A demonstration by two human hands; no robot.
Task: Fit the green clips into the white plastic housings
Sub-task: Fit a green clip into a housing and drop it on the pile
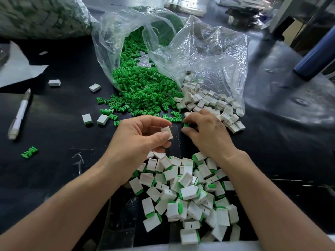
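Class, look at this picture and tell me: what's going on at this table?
A person is assembling small parts by hand. The left hand holds a small white plastic housing, while the fingers of the right hand pinch a green plastic clip beside it, not yet fitted. Loose green clips spill from a clear plastic bag, and a pile of fitted white housings lies near the person.

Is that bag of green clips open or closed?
Open: the bag gapes at its mouth, and green clips spill onto the dark table.
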